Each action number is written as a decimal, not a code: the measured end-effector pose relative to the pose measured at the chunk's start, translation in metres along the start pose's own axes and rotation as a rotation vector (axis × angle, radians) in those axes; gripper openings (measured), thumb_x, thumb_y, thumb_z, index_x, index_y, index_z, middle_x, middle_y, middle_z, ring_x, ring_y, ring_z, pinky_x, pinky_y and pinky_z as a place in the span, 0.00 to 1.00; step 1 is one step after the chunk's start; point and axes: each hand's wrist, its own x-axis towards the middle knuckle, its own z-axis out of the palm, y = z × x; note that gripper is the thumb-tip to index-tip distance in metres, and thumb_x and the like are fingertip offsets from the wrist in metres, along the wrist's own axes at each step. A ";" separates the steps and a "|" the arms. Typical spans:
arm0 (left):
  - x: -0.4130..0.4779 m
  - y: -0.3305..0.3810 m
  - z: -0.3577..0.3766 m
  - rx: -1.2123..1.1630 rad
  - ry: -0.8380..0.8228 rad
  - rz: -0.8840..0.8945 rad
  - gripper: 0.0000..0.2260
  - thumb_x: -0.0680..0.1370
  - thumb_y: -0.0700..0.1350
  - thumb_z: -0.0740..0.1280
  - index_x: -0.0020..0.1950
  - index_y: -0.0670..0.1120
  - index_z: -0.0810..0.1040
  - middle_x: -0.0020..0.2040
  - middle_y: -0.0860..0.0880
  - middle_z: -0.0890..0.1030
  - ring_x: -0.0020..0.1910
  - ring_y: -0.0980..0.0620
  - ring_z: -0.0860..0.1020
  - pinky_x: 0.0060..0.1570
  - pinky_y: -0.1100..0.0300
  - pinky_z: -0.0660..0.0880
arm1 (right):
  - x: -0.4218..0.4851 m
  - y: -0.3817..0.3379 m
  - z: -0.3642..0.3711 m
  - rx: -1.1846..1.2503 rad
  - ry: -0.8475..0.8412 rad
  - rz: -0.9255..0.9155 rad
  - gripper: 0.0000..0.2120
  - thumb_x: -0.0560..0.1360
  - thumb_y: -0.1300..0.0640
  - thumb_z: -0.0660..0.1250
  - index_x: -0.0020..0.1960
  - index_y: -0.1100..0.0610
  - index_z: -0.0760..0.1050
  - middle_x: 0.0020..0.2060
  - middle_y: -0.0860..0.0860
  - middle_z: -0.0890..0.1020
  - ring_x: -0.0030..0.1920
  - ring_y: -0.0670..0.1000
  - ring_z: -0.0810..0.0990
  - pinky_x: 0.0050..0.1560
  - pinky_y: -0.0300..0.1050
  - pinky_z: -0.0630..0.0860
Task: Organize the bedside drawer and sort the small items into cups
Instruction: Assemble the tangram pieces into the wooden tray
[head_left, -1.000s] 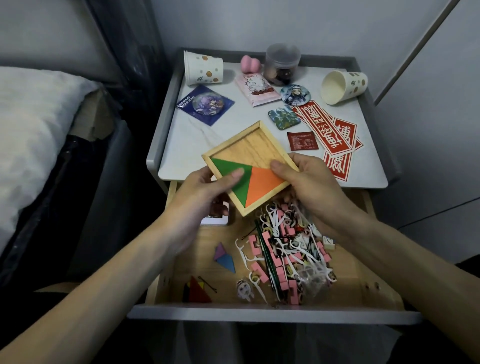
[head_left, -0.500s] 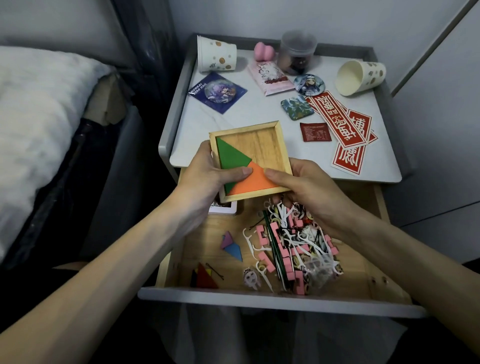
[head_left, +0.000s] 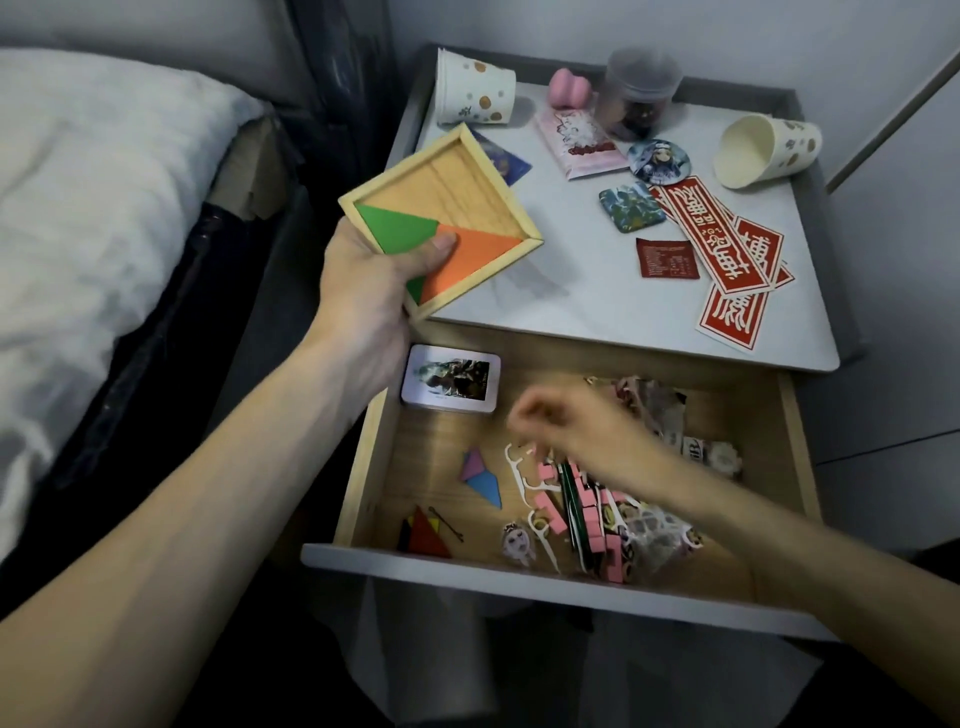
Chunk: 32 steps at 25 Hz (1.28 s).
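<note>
My left hand (head_left: 374, 291) grips a square wooden puzzle tray (head_left: 457, 176) by its near corner, thumb on top. A green triangle (head_left: 397, 228) and an orange triangle (head_left: 467, 260) lie in it. The tray hangs tilted over the nightstand's left front corner. My right hand (head_left: 576, 431) is blurred, fingers curled down, inside the open drawer (head_left: 467, 564) above a pile of white floss picks and pink pieces (head_left: 587, 514). Loose puzzle pieces lie in the drawer: purple and blue (head_left: 480, 475), red and yellow (head_left: 426, 535). Two paper cups lie on their sides on top, left (head_left: 475, 96) and right (head_left: 766, 150).
The nightstand top (head_left: 571, 291) carries red stickers (head_left: 727, 249), badges, a pink packet and a lidded plastic jar (head_left: 636, 93). A white card tin (head_left: 451, 384) sits at the drawer's back left. A bed (head_left: 78, 208) stands close on the left, a wall on the right.
My right hand let go of the tray and dropped into the drawer. My left hand carried the tray up and to the left, turning it.
</note>
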 end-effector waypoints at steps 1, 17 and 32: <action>0.001 0.001 0.000 -0.012 0.010 -0.001 0.23 0.73 0.28 0.70 0.67 0.37 0.71 0.59 0.40 0.82 0.55 0.45 0.83 0.47 0.53 0.81 | 0.003 0.007 0.016 -0.217 -0.102 -0.048 0.06 0.78 0.51 0.67 0.54 0.50 0.79 0.47 0.43 0.80 0.46 0.42 0.80 0.53 0.45 0.79; 0.013 -0.003 -0.003 0.075 0.007 0.019 0.25 0.70 0.30 0.74 0.65 0.39 0.72 0.57 0.42 0.83 0.54 0.46 0.83 0.55 0.48 0.80 | 0.063 0.025 0.082 -0.833 -0.088 -0.382 0.10 0.75 0.62 0.68 0.54 0.53 0.74 0.46 0.53 0.81 0.46 0.58 0.82 0.38 0.48 0.74; 0.013 -0.003 -0.003 0.087 0.010 0.028 0.26 0.70 0.32 0.75 0.66 0.40 0.72 0.57 0.44 0.83 0.55 0.47 0.82 0.56 0.46 0.80 | 0.076 0.020 0.100 -0.288 -0.144 -0.165 0.08 0.73 0.54 0.74 0.44 0.51 0.75 0.40 0.50 0.82 0.41 0.48 0.79 0.44 0.48 0.77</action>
